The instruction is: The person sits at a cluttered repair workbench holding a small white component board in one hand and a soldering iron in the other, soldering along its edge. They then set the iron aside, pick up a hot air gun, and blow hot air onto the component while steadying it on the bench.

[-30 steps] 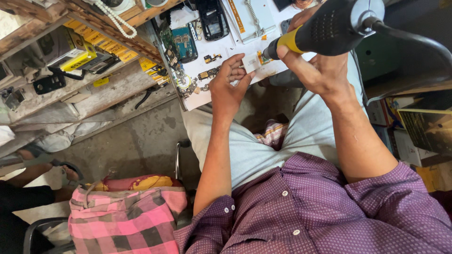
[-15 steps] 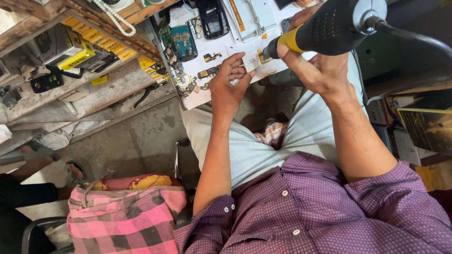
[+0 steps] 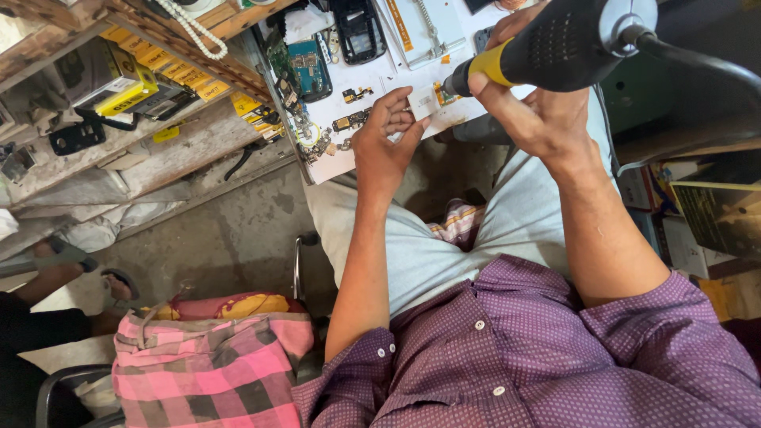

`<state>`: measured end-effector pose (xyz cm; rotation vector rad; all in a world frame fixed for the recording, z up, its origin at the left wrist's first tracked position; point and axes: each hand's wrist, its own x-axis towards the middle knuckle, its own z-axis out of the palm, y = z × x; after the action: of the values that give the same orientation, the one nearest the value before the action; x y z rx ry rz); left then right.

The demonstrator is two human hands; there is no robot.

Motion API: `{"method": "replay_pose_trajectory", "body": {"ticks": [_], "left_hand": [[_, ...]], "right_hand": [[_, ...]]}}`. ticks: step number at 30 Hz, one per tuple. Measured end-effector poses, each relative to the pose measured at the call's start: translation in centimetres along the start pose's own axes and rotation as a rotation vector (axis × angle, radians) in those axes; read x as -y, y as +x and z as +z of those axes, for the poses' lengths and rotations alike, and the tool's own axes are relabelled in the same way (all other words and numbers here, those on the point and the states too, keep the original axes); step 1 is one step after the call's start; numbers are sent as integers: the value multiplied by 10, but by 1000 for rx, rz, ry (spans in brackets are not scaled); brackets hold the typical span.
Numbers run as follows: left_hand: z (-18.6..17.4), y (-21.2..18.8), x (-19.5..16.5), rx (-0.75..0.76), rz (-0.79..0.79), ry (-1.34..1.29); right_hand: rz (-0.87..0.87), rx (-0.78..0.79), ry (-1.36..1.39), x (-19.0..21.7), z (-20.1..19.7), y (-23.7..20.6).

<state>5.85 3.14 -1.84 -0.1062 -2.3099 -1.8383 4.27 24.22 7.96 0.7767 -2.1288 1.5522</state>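
My right hand (image 3: 529, 111) grips a black and yellow hot-air tool (image 3: 555, 49) with a black cable running off to the right. Its metal nozzle points down-left at a small white part (image 3: 422, 101). My left hand (image 3: 384, 147) pinches that white part at the front edge of a white work board (image 3: 372, 79). Both forearms reach forward over my lap. I am seated, wearing a purple dotted shirt and pale trousers.
On the board lie a blue circuit board (image 3: 307, 67), a black phone frame (image 3: 358, 30) and several small parts. A wooden shelf (image 3: 119, 87) with yellow boxes is at left. A pink checked cloth (image 3: 206, 364) lies low left. Another person's sandalled foot (image 3: 75, 265) is at far left.
The view has drifted slightly; both hands hold their places, with the nozzle still at the white part.
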Motion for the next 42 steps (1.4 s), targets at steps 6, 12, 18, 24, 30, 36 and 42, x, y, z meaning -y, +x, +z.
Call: {"method": "replay_pose_trajectory", "body": {"ticks": [6,12,18,24,30,36,42], "left_hand": [[-1,0,-1,-3,1,19],[-1,-1,-1,2,-5,-1],[-2,-1,0,2,-5,10],[-2,-1,2,6,-6,-4],[-3,0,1,12,-10,11],[-3,-1,0,10,-5,8],[-3,-2,-1,-3,2,18]], "right_hand": [[-28,5,-35,0,0,1],[-10,-6,-6,0,-1,-2],[21,-11,-2,2,-3,-4],[16,-10,-16,2,-2,-4],[8,-8,0,0,-1,-5],[-1,-7,2,0,0,-4],[32,-12,-1,3,-1,-7]]}}
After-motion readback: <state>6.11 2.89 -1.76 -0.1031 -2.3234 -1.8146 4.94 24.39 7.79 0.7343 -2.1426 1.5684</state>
